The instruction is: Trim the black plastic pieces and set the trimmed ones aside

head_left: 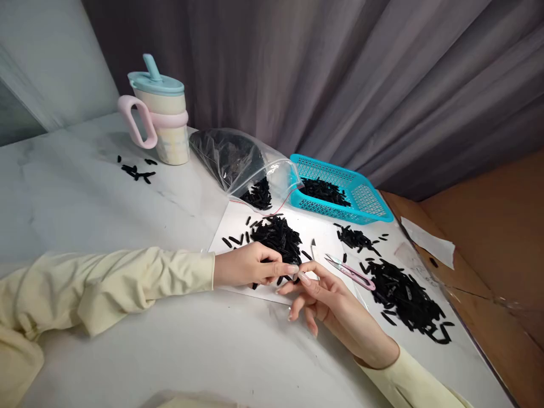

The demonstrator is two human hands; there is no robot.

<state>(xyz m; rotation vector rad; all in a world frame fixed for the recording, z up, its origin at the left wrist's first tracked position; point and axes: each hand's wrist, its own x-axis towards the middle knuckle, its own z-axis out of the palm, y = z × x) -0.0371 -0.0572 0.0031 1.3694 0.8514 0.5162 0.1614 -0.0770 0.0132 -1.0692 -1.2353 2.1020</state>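
Note:
My left hand [255, 265] reaches in from the left, its thumb and forefinger pinched together. My right hand [329, 294] meets it fingertip to fingertip, thumb and forefinger also pinched, the other fingers loosely curled. Whatever sits between the fingertips is too small to make out. Just behind the hands, a heap of small slender black pieces [278, 235] lies on a white sheet [223, 226]. Pink-handled thread snips [352, 273] rest beside my right hand. A white tool with a dark pointed tip [314, 252] lies near them, partly hidden by that hand.
A clear zip bag [238, 161] of black pieces leans toward a blue perforated basket [369, 198] holding more. Another large black pile [403, 297] lies at right, with a smaller cluster [357, 238] behind it. A lidded tumbler [172, 136] stands back left near scattered pieces [138, 173].

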